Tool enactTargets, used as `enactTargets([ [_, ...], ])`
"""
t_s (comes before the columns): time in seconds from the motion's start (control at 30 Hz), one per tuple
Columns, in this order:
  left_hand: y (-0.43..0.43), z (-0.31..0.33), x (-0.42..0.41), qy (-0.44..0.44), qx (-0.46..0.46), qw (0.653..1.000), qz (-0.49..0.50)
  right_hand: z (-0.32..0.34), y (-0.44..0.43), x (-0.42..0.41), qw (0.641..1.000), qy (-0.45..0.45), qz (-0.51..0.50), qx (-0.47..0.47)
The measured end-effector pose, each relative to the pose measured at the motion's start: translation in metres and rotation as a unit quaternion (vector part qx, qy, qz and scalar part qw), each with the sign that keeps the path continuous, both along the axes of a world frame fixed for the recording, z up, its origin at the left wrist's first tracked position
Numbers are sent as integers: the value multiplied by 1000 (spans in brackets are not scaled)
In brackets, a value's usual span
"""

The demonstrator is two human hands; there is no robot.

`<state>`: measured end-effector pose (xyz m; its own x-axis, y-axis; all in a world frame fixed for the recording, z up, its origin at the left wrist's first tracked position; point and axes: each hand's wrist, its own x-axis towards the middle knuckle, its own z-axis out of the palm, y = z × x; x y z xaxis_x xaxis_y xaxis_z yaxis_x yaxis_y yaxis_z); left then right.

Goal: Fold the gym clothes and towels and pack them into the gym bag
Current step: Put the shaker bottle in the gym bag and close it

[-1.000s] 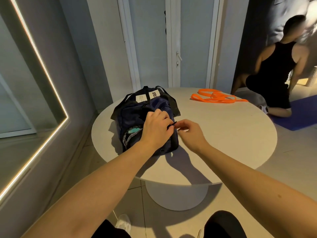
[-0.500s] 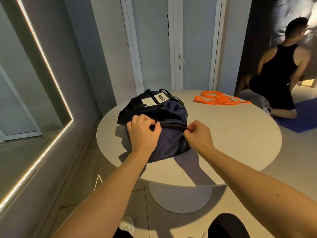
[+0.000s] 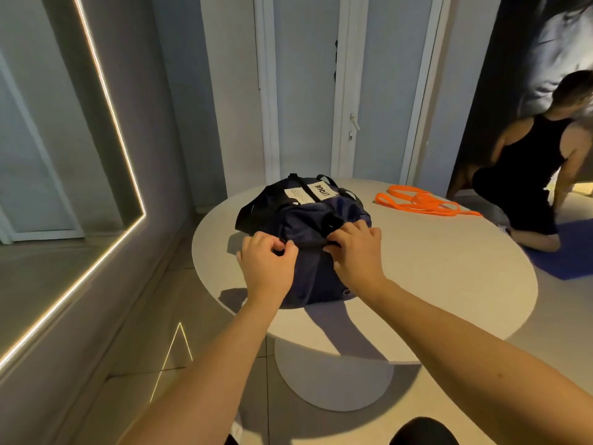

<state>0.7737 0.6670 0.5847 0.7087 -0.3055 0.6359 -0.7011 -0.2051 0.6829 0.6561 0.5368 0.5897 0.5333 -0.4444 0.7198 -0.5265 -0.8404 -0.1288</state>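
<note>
A navy gym bag (image 3: 308, 226) with black straps and white labels lies on the round white table (image 3: 433, 268), toward its left side. Its top looks closed, and no clothes or towels show. My left hand (image 3: 266, 264) pinches the bag's fabric at the near left end of the top seam. At the right part of the seam, beside a black strap buckle, my right hand (image 3: 356, 252) grips the bag's top. Both hands rest on the bag.
Orange resistance bands (image 3: 423, 203) lie at the table's far right. A person in black kneels on a blue mat (image 3: 571, 255) to the right. A lit mirror edge (image 3: 106, 101) lines the left wall. White doors stand behind the table.
The bag's opening, which showed teal contents a second ago, is now shut. My hands have spread apart along the top seam, the left to the near end, the right further along.
</note>
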Motion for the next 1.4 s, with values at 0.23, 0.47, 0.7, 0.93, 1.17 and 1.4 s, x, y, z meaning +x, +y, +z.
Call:
enactTargets([
  [0.23, 12, -11, 2, 41, -5, 999, -27, -7, 31, 30, 994, 30, 76, -79],
  [0.47, 19, -22, 7, 220, -3, 975, -20, 11, 25, 36, 998, 5, 42, -46],
  [0.7, 24, -54, 17, 268, 97, 958, 24, 17, 18, 31, 999, -20, 8, 34],
  [0.93, 29, -53, 15, 245, 90, 965, 13, 15, 27, 27, 992, -2, 117, 57],
  [1.17, 16, -35, -39, 138, 71, 983, -97, 23, -16, -4, 948, -226, 23, 222],
  [1.4, 6, -35, -51, 147, 128, 974, -118, 10, -44, 0, 868, -200, 75, 449],
])
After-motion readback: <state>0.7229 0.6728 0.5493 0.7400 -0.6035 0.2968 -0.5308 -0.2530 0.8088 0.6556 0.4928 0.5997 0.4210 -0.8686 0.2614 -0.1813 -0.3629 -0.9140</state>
